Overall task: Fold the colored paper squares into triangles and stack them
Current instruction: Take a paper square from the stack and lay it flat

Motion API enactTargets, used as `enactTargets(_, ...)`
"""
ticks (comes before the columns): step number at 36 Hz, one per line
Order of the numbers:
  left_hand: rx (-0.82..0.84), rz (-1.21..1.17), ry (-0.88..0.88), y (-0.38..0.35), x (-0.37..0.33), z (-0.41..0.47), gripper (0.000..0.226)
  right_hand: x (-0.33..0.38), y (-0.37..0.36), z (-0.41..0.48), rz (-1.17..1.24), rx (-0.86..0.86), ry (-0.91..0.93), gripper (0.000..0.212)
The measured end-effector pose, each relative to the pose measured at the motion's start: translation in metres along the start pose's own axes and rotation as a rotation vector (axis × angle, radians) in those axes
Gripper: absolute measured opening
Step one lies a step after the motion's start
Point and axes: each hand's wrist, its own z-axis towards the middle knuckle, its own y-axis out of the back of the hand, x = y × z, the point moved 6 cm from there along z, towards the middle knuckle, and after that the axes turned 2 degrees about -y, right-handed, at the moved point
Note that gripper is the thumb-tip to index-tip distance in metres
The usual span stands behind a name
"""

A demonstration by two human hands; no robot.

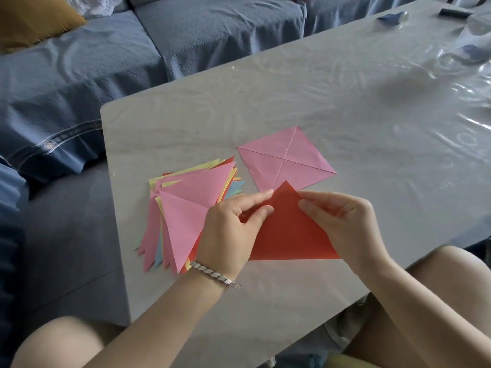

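Head: red triangle in both hands

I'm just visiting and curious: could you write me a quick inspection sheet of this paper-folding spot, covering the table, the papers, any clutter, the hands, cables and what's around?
Surface: pale grey table, glossy at the far right.
Job's things: red triangle held near its tip; pink square lying flat beyond it, with two crossing diagonal creases; stack of folded triangles to the left, fanned out, pink on top.
Clutter: clear plastic items at the far right corner; too blurred to identify.
Hands: left hand, with a bracelet on its wrist, pinches the red triangle; right hand pinches its right edge.
Cables: nothing seen.
Surroundings: blue-covered sofa with a mustard cushion; the person's knees show at the bottom.
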Motion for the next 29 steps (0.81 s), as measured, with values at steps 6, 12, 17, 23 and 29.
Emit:
enactTargets(6,0.002,0.005,0.003,-0.001,0.001,0.0,0.023,-0.003,0.0,0.001,-0.003,0.002,-0.018,0.019)
enactTargets(12,0.016,-0.004,0.035,-0.002,0.001,-0.001,0.021,-0.009,0.002,0.004,-0.027,0.026,-0.041,0.018)
enactTargets(17,0.046,0.02,0.108,-0.005,0.006,-0.002,0.019,-0.004,0.005,0.01,-0.167,0.13,-0.008,0.023)
enactTargets(23,0.188,0.046,0.119,-0.014,-0.001,0.001,0.017,0.01,0.0,0.019,-0.514,0.427,0.063,0.022)
enactTargets(29,0.297,0.059,0.118,-0.021,-0.006,0.001,0.009,0.025,-0.008,0.028,-0.725,0.582,0.186,0.01)
